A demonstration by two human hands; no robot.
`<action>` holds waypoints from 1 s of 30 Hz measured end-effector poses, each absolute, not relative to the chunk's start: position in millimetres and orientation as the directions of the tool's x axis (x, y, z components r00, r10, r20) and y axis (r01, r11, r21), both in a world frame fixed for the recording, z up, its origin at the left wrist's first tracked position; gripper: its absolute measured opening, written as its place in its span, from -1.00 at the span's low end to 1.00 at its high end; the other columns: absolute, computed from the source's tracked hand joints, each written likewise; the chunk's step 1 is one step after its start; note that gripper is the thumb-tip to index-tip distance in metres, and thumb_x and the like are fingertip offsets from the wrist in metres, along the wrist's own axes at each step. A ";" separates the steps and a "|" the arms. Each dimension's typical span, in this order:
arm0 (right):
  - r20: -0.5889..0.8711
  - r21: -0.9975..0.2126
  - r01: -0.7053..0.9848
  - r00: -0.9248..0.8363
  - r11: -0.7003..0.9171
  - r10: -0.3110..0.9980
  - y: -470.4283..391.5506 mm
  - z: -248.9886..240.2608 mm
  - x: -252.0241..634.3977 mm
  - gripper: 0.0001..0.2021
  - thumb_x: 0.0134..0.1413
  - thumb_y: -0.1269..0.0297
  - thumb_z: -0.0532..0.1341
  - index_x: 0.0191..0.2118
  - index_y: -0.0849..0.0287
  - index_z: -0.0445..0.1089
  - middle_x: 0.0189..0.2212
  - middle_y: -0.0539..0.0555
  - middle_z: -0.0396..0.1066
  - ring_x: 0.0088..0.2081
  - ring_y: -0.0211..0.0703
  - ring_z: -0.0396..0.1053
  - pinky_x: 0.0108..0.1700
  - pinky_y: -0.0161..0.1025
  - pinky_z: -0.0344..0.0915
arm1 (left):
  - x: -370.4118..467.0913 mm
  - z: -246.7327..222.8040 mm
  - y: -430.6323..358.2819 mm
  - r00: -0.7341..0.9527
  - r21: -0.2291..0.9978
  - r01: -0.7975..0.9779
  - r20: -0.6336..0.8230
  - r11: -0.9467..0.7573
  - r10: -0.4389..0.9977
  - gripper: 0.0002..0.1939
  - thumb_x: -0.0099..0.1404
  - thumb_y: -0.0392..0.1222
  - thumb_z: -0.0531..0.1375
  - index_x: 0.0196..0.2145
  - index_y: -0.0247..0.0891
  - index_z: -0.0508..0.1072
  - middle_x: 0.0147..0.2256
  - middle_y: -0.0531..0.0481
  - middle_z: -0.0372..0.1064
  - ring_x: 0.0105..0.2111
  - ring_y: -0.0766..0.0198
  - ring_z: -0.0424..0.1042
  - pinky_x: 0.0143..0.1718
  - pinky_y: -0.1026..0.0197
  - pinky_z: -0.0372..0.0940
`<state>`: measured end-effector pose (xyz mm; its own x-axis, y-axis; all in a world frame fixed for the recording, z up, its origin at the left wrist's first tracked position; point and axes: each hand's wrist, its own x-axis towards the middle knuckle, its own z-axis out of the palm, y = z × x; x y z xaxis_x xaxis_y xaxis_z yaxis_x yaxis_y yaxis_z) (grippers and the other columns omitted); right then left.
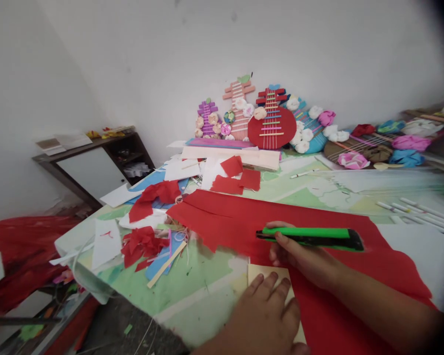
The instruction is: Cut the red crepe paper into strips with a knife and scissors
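My right hand [299,259] is closed around a green and black utility knife [311,234], held nearly level above a large red sheet [240,212]. The knife's tip points left; whether the blade is out I cannot tell. Lower down, my left hand [264,310] lies flat with fingers apart on a cream-coloured piece of sheet [268,271]. That cream piece lies against the red sheet, partly covered by my palm. Small red squares [231,166] rest behind the red sheet.
Crumpled red scraps [144,244], blue pieces and a cream strip [166,265] litter the table's left side. Several decorated lute-shaped crafts [272,123] lean on the wall. Markers [422,214] lie at right. A low cabinet [89,170] stands behind on the left.
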<state>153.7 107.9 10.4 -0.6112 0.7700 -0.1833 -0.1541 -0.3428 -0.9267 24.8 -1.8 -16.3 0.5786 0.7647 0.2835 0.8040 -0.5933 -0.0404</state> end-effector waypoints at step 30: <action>-0.147 -0.880 -0.246 -0.672 -0.405 0.726 111.7 -0.1 151.5 -0.62 -0.02 -0.01 0.19 -0.11 0.06 0.21 -0.56 -0.06 0.38 -0.50 -0.31 0.30 -0.38 -0.30 0.20 | 26.8 -32.1 2.5 0.549 -0.145 0.814 0.506 -0.562 0.665 -0.46 0.15 0.30 0.02 -0.15 -0.19 0.35 -0.06 -0.04 0.33 -0.06 0.10 0.28 -0.04 0.10 0.13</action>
